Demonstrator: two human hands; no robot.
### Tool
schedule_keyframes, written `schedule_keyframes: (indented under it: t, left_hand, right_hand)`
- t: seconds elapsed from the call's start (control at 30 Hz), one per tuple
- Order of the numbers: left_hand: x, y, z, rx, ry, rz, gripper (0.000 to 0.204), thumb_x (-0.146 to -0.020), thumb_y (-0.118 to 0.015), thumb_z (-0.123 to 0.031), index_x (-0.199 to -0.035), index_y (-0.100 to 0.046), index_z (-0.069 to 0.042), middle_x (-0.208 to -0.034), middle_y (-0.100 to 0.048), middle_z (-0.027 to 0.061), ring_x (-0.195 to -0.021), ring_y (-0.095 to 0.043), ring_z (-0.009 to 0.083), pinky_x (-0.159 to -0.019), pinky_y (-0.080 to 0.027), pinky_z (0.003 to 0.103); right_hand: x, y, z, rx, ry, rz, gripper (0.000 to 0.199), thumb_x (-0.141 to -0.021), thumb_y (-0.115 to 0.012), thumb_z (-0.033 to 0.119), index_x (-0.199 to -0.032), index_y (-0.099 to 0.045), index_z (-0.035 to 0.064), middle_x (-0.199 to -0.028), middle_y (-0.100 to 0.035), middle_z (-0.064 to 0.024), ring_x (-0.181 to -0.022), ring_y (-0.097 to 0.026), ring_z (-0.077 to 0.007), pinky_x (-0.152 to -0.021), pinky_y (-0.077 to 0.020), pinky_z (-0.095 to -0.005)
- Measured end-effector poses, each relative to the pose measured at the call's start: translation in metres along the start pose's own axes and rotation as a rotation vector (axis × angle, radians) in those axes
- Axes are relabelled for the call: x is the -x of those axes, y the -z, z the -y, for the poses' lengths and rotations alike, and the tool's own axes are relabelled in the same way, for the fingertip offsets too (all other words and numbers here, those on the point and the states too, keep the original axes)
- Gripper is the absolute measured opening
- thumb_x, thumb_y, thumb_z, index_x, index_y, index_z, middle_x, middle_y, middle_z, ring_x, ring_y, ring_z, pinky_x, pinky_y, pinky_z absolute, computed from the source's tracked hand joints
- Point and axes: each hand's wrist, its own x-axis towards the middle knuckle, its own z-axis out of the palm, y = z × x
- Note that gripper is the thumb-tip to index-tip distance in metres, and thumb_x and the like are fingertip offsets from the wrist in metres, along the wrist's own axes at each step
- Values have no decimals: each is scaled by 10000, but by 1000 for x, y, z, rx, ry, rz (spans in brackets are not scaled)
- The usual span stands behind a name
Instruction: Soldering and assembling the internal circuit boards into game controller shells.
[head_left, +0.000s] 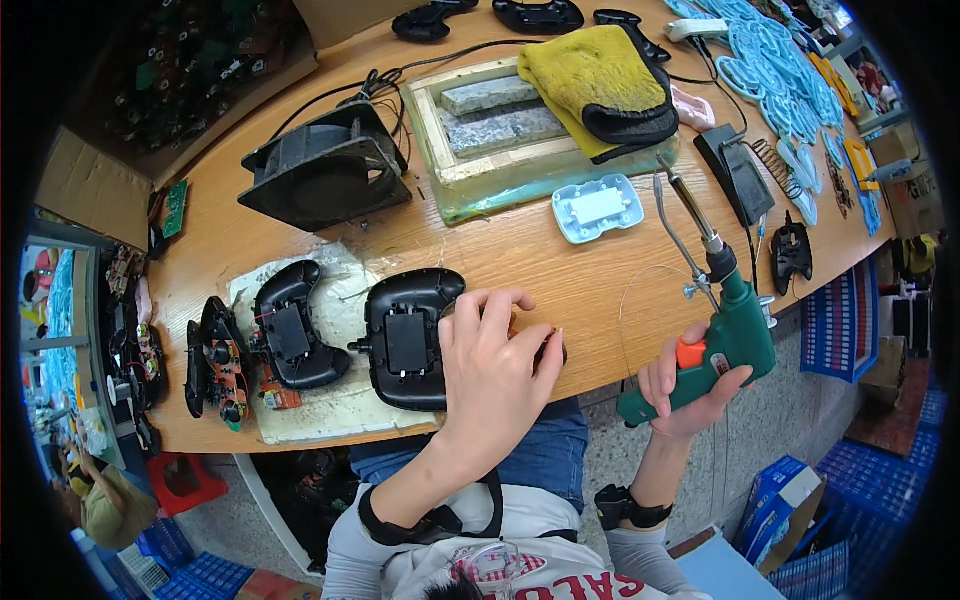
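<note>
My right hand (690, 385) is wrapped round the green handle of a soldering gun (742, 345) with an orange trigger. Its metal tip and curved solder feed tube point up and away, clear of any work. My left hand (495, 365) bends its fingers over a game controller half (562, 350); the hand covers most of it, leaving a dark edge and a bit of orange board. Just left of that hand lies an open black controller shell (408, 335), its inside facing up. Another black controller shell (292, 335) lies further left on a pale sheet (345, 410).
Controller halves with orange boards (228, 375) lie at the left. Behind are a black fan (325, 175), a wooden frame (440, 180) with a yellow cloth (600, 80), and a translucent blue shell (598, 207). A black stand (738, 175) and pale blue cables (775, 60) lie right.
</note>
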Motion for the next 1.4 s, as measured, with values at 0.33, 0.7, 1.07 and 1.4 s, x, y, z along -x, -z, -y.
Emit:
schedule_keyframes:
  t: [0.33,0.7,1.07,1.4]
  left_hand:
    - [49,38,8,749,167,-24,58,-916,-438,-20,-911,-473,26,-861,-602,142,-791,-603,200,-753,-482,295]
    - [37,65,37,1542,630,-251,159,-979,-344,-208,-913,-398,-74,-634,-408,10,-543,-407,89,-546,-406,227]
    - [-10,133,103,965,651,411,154,-926,-469,-164,-947,-529,-24,-610,-473,-25,-540,-452,37,-482,-380,165]
    - [3,99,107,142,86,33,76,-723,-653,-23,-780,-606,-5,-805,-582,97,-798,-554,255,-667,-429,317]
  right_hand:
    - [-4,0,3,-32,29,54,707,-829,-366,661,-1129,-397,21,-647,-523,-107,-369,-436,-102,-375,-326,-216]
    - [-11,-23,-7,-7,-25,95,706,-816,-395,664,-1108,-400,21,-645,-527,-111,-369,-443,-97,-377,-343,-214]
    - [-22,-46,-15,84,-46,184,640,-850,-397,611,-1070,-402,10,-580,-510,-75,-354,-452,-79,-348,-323,-179]
    - [-1,-49,-10,325,-299,37,798,-741,-538,663,-1084,-472,-54,-617,-546,-85,-389,-487,-115,-365,-373,-211]
